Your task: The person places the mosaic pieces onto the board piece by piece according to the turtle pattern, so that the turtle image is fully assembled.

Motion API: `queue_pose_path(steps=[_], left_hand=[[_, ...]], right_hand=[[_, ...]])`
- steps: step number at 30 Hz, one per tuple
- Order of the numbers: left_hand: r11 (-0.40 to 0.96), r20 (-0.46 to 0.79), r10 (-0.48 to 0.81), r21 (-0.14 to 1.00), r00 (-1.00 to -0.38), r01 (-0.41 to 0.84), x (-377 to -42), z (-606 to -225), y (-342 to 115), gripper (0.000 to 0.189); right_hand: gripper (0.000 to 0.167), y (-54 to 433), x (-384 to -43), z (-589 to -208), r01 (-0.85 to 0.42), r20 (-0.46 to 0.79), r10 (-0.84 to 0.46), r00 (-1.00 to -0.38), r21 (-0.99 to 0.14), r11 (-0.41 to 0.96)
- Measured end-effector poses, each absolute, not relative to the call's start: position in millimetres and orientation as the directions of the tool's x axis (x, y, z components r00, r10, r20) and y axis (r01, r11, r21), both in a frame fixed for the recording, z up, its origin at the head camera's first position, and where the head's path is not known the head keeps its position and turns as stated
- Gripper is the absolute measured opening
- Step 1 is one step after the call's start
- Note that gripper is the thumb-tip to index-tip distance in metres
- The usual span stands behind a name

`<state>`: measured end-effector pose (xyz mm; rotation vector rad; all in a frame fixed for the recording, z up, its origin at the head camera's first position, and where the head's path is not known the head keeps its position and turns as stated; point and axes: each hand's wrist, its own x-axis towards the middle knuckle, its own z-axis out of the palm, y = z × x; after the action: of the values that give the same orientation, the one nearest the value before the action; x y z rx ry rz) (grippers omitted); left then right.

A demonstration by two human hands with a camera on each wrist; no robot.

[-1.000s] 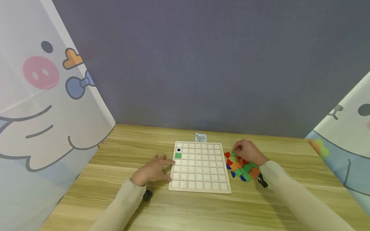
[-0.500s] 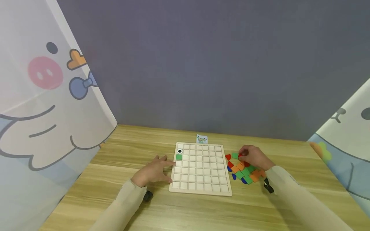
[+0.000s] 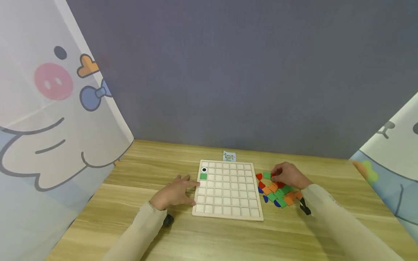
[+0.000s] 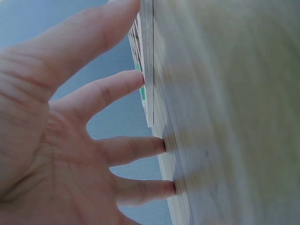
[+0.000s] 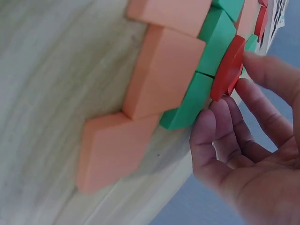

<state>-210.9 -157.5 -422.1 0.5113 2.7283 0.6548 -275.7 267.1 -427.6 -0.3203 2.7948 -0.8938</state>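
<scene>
A pale wooden grid board lies on the table, with an eye-patterned round piece and a green square in its left column. My left hand rests at the board's left edge, fingers spread; in the left wrist view the index fingertip touches that edge. Right of the board spreads a loose pile of red, orange, green and blue flat pieces. Over the pile's far side, my right hand pinches a red piece between thumb and index finger; its full outline is hidden. Another red piece lies right beside the fingertips.
A small printed card lies behind the board, near the grey back wall. Separate green and red pieces lie between the right hand and the board. Cartoon-printed curtains hang on both sides.
My right hand has left a green piece at the far end of the pile and moved slightly right to a red one. The left hand stays at the board's edge. The view shifts slightly.
</scene>
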Motion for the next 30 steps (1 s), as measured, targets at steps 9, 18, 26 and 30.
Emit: queue_pose_path(steps=[9,18,26,30], left_hand=[[0.827,-0.176,0.415,0.483,-0.893,0.289,-211.0,-420.7,-156.7,0.066],[0.832,-0.172,0.413,0.47,-0.895,0.294,-211.7,-422.3,-156.5,0.067],[0.826,-0.179,0.409,0.491,-0.895,0.279,-211.9,-421.4,-156.7,0.066],[0.827,-0.185,0.408,0.49,-0.894,0.276,-211.2,-421.8,-156.9,0.066]], right_hand=[[0.018,265.9,-276.2,-430.3,-0.154,-0.09,-0.242,-0.966,-0.55,0.821],[0.017,263.5,-275.4,-431.1,-0.161,-0.083,-0.245,-0.966,-0.55,0.82],[0.026,265.3,-277.4,-432.6,-0.148,-0.096,-0.239,-0.966,-0.551,0.821],[0.023,264.2,-277.7,-432.8,-0.159,-0.074,-0.239,-0.968,-0.554,0.817]])
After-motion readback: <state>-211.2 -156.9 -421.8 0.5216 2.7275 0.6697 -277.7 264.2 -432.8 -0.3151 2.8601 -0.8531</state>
